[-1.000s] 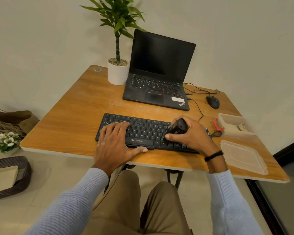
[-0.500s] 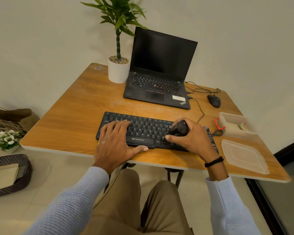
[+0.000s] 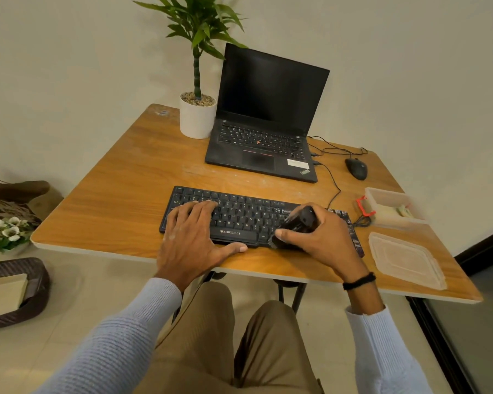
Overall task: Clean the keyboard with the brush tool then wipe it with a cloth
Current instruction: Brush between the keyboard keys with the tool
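Observation:
A black keyboard [image 3: 239,211] lies near the front edge of the wooden table [image 3: 120,194]. My left hand [image 3: 194,237] rests flat on the keyboard's left half, fingers straight on the keys and thumb along its front edge. My right hand [image 3: 322,240] grips a black brush tool [image 3: 299,223] and holds it down on the keys at the keyboard's right part. The brush's bristle end is hidden by my thumb and the tool body. No cloth is plainly visible.
Behind the keyboard stands an open black laptop [image 3: 268,120] next to a potted plant [image 3: 197,115]. A wired mouse [image 3: 356,168] lies at the back right. On the right sit a clear plastic box [image 3: 393,209] with a red clip and its lid [image 3: 404,260].
My right hand with the brush has shifted slightly toward the keyboard's front edge. My left hand stays in place on the keys.

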